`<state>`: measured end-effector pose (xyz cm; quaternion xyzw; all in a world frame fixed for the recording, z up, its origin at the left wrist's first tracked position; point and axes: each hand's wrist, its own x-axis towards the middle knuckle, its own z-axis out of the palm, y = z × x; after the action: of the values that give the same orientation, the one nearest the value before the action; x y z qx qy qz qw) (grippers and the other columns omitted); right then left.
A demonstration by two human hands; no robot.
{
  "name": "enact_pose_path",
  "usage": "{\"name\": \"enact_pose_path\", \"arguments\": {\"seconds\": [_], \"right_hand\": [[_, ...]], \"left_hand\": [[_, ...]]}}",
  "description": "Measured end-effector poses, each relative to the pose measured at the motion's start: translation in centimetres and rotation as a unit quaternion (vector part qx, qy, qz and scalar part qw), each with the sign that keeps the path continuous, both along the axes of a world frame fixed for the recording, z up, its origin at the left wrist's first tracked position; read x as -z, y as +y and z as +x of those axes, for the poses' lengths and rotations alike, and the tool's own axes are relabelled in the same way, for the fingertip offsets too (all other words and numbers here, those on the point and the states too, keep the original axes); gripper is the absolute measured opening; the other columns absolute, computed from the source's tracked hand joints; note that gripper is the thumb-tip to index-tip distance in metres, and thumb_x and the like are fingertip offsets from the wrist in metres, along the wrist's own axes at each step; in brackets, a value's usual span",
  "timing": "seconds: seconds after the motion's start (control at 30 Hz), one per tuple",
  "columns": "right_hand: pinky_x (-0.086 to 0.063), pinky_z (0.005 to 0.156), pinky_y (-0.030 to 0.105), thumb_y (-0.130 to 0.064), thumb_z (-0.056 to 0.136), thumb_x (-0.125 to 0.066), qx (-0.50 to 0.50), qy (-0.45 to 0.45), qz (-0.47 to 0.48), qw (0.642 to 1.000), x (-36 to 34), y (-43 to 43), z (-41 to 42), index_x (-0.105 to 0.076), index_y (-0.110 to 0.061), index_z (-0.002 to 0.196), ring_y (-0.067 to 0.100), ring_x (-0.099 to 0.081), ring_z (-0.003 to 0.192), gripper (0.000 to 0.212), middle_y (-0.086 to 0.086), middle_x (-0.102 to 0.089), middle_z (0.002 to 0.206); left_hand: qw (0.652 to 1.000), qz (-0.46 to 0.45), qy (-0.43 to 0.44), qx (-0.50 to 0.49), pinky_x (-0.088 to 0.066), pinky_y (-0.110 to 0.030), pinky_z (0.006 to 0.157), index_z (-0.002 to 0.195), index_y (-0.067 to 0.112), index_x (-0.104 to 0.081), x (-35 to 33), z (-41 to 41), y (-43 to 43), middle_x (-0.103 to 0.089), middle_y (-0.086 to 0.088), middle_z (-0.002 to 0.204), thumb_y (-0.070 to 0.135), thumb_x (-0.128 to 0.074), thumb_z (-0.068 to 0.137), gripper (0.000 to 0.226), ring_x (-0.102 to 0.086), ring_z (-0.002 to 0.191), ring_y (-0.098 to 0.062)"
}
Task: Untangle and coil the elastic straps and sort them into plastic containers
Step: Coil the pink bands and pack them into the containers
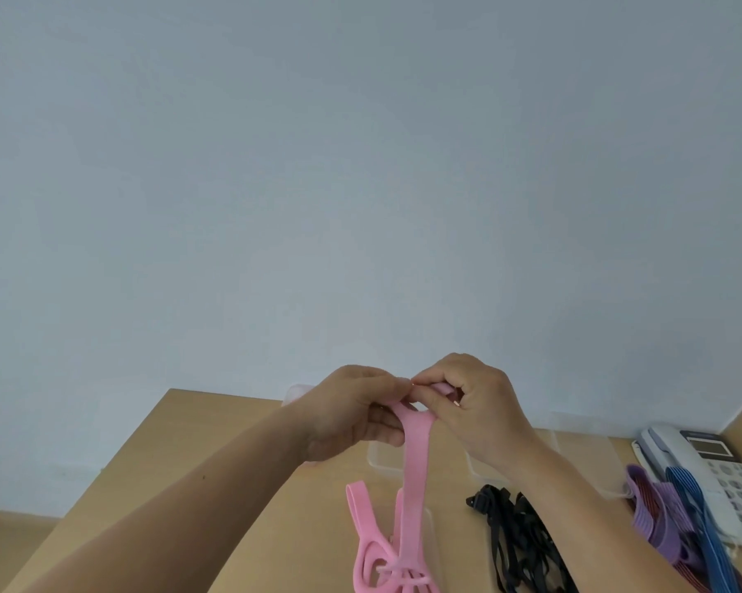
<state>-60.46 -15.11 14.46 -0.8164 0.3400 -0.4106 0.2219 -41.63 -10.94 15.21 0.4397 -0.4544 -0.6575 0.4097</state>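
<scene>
A pink elastic strap point(416, 460) hangs from both my hands down to a tangled pink heap on the wooden table point(155, 498). My left hand point(352, 413) grips the strap's top end with curled fingers. My right hand point(467, 400) pinches the same end right beside it, fingertips touching the left ones. Below my right forearm lies a black strap tangle point(518, 537). Purple straps point(655, 515) and a blue strap point(689, 507) lie at the right. Clear plastic containers point(386, 457) stand behind my hands, mostly hidden.
A white desk telephone point(711, 468) sits at the table's far right edge, partly under the purple and blue straps. A plain pale wall rises behind the table. The table's left edge runs diagonally, with floor beyond it.
</scene>
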Motion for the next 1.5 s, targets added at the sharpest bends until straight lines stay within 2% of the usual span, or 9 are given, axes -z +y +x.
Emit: {"name": "enact_pose_path", "arguments": {"seconds": [0.1,0.27,0.43,0.6,0.8,1.0,1.13,1.3,1.5], "right_hand": [[-0.051,0.067,0.025,-0.019,0.081,-0.079,-0.005,-0.031,0.036,0.999,0.4,-0.1,0.0,-0.074,-0.032,0.084,0.013,-0.063,0.079,0.014,-0.014,-0.067,0.081],[-0.053,0.066,0.025,-0.030,0.086,-0.073,-0.075,-0.091,0.221,0.968,0.3,0.1,-0.1,-0.073,-0.031,0.091,0.020,-0.068,0.073,0.004,-0.001,-0.073,0.083],[-0.052,0.060,0.028,-0.027,0.090,-0.070,-0.054,-0.074,0.249,0.964,0.1,-0.3,0.6,-0.072,-0.018,0.092,0.015,-0.066,0.064,0.010,0.003,-0.073,0.076],[-0.050,0.059,0.020,-0.024,0.088,-0.073,-0.067,-0.103,0.226,0.966,-0.1,-0.1,1.0,-0.074,-0.026,0.085,0.012,-0.064,0.063,0.003,0.006,-0.069,0.073],[-0.051,0.062,0.019,-0.006,0.089,-0.068,-0.059,-0.112,0.209,0.970,0.2,-0.5,1.0,-0.074,-0.022,0.089,0.013,-0.067,0.066,0.018,-0.002,-0.068,0.072],[-0.050,0.068,0.012,0.000,0.086,-0.071,-0.046,-0.058,0.058,0.996,0.6,-0.2,1.1,-0.075,-0.025,0.090,0.005,-0.066,0.077,0.026,-0.021,-0.066,0.079],[-0.048,0.071,0.013,-0.003,0.084,-0.073,-0.062,-0.049,0.027,0.997,1.1,-0.4,0.7,-0.076,-0.028,0.091,0.008,-0.065,0.079,0.026,-0.020,-0.066,0.083],[-0.057,0.080,0.032,-0.008,0.082,-0.075,-0.079,-0.124,0.194,0.970,1.5,-0.3,0.3,-0.074,-0.032,0.095,0.020,-0.070,0.086,0.027,0.001,-0.072,0.091],[-0.052,0.056,0.026,-0.016,0.091,-0.068,-0.080,-0.145,0.281,0.945,1.1,-0.4,0.1,-0.072,-0.015,0.096,0.022,-0.068,0.064,0.006,0.005,-0.070,0.073]], "left_hand": [[1.000,-0.012,0.000,-0.016,-0.059,-0.035,0.078,0.099,0.001,-0.071,0.1,0.3,-0.1,-0.072,-0.019,0.096,0.010,-0.062,0.093,0.013,-0.067,0.086,-0.027],[0.996,-0.056,-0.034,-0.061,-0.055,-0.026,0.071,0.102,-0.004,-0.065,0.3,0.6,-0.2,-0.073,-0.022,0.096,0.006,-0.071,0.088,0.018,-0.071,0.084,-0.025],[0.980,-0.134,-0.111,-0.095,-0.055,-0.025,0.071,0.093,0.003,-0.069,0.5,0.6,-0.4,-0.074,-0.013,0.089,0.005,-0.071,0.087,0.007,-0.071,0.081,-0.021],[0.981,-0.128,-0.097,-0.113,-0.053,-0.027,0.071,0.099,0.002,-0.066,0.5,1.0,-0.5,-0.072,-0.010,0.088,0.002,-0.070,0.087,0.012,-0.068,0.077,-0.020],[0.989,-0.076,-0.113,-0.055,-0.056,-0.029,0.070,0.098,0.000,-0.063,0.2,1.6,-0.3,-0.074,-0.018,0.096,0.015,-0.067,0.092,0.016,-0.070,0.082,-0.024],[0.998,-0.034,-0.033,-0.031,-0.054,-0.030,0.060,0.095,0.007,-0.063,0.0,1.6,-0.1,-0.073,-0.016,0.089,0.022,-0.070,0.083,0.021,-0.066,0.069,-0.026],[0.998,-0.008,-0.011,-0.054,-0.055,-0.033,0.060,0.089,0.009,-0.065,0.4,1.3,-0.2,-0.070,-0.016,0.085,0.023,-0.074,0.081,0.019,-0.064,0.065,-0.026],[0.995,-0.042,0.011,-0.084,-0.058,-0.034,0.064,0.098,0.002,-0.064,1.0,0.8,-0.1,-0.071,-0.022,0.084,0.006,-0.075,0.083,0.019,-0.070,0.071,-0.029],[0.986,-0.115,-0.045,-0.117,-0.059,-0.038,0.071,0.093,0.003,-0.064,1.1,0.0,0.1,-0.069,-0.033,0.093,0.021,-0.084,0.068,0.037,-0.070,0.083,-0.038]]}}
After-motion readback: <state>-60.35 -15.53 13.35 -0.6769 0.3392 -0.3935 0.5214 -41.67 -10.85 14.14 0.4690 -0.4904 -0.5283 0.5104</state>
